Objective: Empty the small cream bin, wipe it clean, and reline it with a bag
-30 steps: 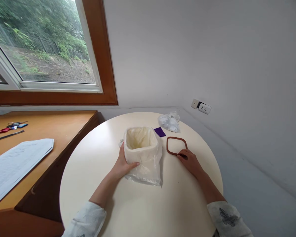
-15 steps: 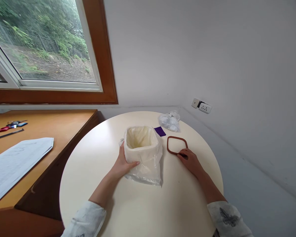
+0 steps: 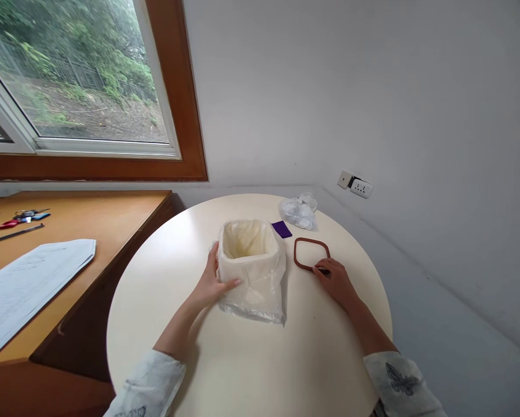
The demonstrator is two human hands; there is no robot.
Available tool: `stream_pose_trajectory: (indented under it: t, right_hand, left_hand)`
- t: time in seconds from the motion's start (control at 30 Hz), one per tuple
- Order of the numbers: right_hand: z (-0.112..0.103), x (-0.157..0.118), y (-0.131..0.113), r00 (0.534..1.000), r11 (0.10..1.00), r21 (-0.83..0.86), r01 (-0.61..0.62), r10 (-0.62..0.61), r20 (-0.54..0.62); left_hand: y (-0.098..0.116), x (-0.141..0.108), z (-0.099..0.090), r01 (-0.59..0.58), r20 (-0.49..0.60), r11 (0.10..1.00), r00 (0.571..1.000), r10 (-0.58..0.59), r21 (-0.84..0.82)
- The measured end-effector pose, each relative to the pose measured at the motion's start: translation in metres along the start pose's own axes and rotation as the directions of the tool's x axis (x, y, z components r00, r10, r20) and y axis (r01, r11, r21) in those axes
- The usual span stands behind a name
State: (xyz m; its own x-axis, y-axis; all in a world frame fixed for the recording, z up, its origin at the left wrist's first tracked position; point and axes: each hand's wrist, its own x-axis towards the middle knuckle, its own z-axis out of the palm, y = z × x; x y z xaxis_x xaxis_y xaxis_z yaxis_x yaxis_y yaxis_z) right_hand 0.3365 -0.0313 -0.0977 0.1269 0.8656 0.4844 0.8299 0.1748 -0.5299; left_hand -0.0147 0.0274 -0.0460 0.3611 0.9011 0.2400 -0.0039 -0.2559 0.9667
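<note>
A small square-mouthed bin [image 3: 253, 284] stands upright on the round table, lined with a whitish plastic bag folded down over its outside. My left hand [image 3: 212, 282] is around the bin's left side, thumb along the front and fingers at the left corner, partly hidden. To the right, a brown rounded-square rim [image 3: 298, 260] lies on the tabletop, apart from the bin. My right hand [image 3: 334, 279] has its fingertips closed on the near right corner of this rim. Behind the bin is a dark purple square piece [image 3: 281, 229].
A tied clear plastic bag [image 3: 299, 212] with whitish contents sits at the back of the round table [image 3: 156, 284]. Left of it stands a wooden desk [image 3: 112, 211] with papers [image 3: 38, 284], keys [image 3: 28, 216] and a thin dark strip [image 3: 19, 233]. Wall sockets [image 3: 361, 187] are at the right.
My left thumb has shifted slightly left along the bin's front. The right hand stays at the brown rim's corner. The view has moved very slightly.
</note>
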Motion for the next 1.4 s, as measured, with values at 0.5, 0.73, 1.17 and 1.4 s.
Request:
stream_pose_trajectory:
  t: [0.5, 0.73, 1.17, 1.4]
  right_hand:
    - [0.012, -0.007, -0.040, 0.998, 0.995, -0.076, 0.068, -0.068, -0.009]
    - [0.043, -0.018, -0.081, 0.992, 0.985, -0.156, 0.074, -0.056, 0.117]
    - [0.058, -0.005, -0.090, 0.986, 0.970, 0.189, -0.151, 0.134, 0.098]
    - [0.044, 0.002, -0.091, 0.950, 0.783, 0.538, -0.313, 0.265, 0.167]
  left_hand:
    - [-0.018, 0.012, -0.025, 0.181, -0.540, 0.969, 0.839, -0.062, 0.171]
    - [-0.026, 0.011, -0.015, 0.452, -0.529, 0.714, 0.838, -0.135, 0.534]
    - [-0.031, 0.010, -0.011, 0.372, -0.416, 0.703, 0.902, -0.118, 0.606]
    - [-0.021, 0.006, -0.018, 0.354, -0.452, 0.910, 0.862, -0.229, 0.216]
